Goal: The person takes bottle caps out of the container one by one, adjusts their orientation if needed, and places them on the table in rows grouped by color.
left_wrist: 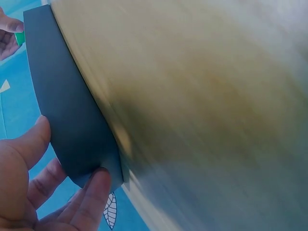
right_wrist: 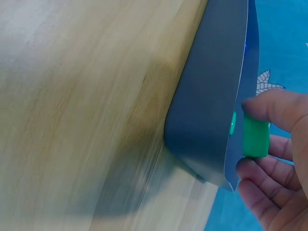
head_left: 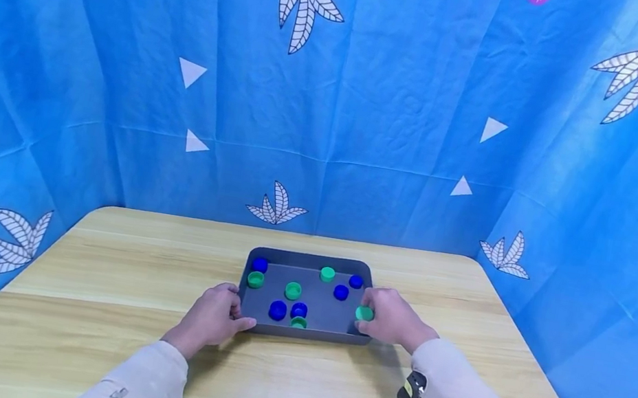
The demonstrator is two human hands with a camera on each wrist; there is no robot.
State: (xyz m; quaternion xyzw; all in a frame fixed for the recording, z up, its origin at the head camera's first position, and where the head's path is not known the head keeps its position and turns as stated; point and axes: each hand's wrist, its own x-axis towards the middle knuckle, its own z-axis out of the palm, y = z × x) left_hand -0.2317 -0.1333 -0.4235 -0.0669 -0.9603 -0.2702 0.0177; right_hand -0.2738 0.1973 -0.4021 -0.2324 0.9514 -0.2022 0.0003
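Note:
A dark grey rectangular tray lies on the wooden table with several blue and green bottle caps spread inside. My left hand grips its front left corner, thumb along the front rim and fingers round the side, as the left wrist view shows too. Over the tray's right end, my right hand pinches a green bottle cap between thumb and fingers. Nearest to that hand in the tray are two blue caps, one at the back right and another just in front of it.
Other green caps and blue caps lie apart or in small groups in the tray. The wooden table extends round the tray. Blue cloth with leaf prints hangs behind and on both sides.

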